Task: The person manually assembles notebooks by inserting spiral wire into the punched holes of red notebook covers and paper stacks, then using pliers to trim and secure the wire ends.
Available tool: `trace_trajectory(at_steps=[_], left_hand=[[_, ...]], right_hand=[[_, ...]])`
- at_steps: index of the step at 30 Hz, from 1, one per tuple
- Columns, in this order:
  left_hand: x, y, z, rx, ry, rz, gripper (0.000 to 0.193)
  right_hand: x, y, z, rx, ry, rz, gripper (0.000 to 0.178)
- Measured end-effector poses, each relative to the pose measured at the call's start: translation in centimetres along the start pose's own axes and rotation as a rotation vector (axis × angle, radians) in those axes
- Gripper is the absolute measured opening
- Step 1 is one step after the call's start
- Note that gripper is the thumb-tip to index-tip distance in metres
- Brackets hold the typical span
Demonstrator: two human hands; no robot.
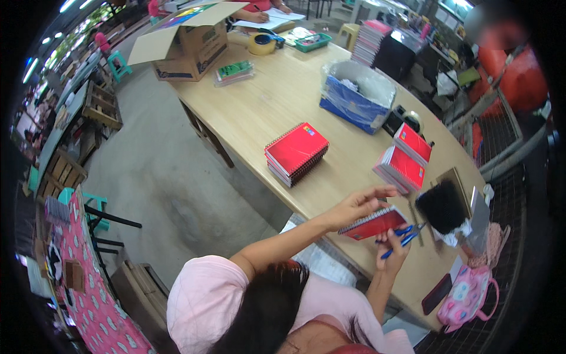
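A small red spiral-bound notebook (377, 226) is tilted between my hands above the table's near edge, its wire coil facing my left hand. My left hand (356, 207) lies along the coil side with fingers stretched out and slightly apart; whether it touches the notebook is hard to tell. My right hand (394, 251) is closed round blue-handled pliers (405, 235), their jaws pointing right, and its fingertips meet the notebook's lower right edge. A stack of red spiral notebooks (296, 150) stands farther left, and more red notebooks (402, 165) lie in piles beyond my hands.
On the table (277, 97) are a blue plastic-lined box (354, 109), a tape dispenser (407, 121), a black brush-like thing (442, 206), a phone (436, 294) and a pink pouch (469, 295). An open carton (191, 50) and tape roll (261, 43) stand far off. Another person's hand (254, 16) writes there.
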State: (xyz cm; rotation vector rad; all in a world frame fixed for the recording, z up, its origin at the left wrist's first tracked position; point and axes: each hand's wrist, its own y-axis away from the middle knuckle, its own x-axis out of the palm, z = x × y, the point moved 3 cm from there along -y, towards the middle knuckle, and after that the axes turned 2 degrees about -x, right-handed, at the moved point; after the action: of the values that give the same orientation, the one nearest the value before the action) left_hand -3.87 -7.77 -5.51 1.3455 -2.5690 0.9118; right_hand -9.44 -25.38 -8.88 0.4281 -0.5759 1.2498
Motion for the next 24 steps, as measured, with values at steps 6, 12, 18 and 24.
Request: trace_trajectory(at_steps=[6, 12, 18, 24], left_hand=[[-3.1, 4.5, 2.8, -0.43, 0.513, -0.205, 0.072], [-4.1, 5.1, 1.5, -0.393, 0.102, -0.263, 0.054], [-5.0, 4.9, -4.0, -0.145, -0.725, -0.556, 0.031], [-12.0, 4.3, -15.1, 0.052, -1.259, -0.837, 0.035]], right_hand=[[0.8, -3.0, -2.2, 0.056, 0.114, -0.061, 0.035], [2.6, -2.7, -2.5, 0.059, 0.078, -0.025, 0.033], [2.6, -1.7, -1.2, 0.002, 0.205, 0.029, 0.024], [-3.6, -2.1, 2.3, -0.045, 0.91, 0.028, 0.039]])
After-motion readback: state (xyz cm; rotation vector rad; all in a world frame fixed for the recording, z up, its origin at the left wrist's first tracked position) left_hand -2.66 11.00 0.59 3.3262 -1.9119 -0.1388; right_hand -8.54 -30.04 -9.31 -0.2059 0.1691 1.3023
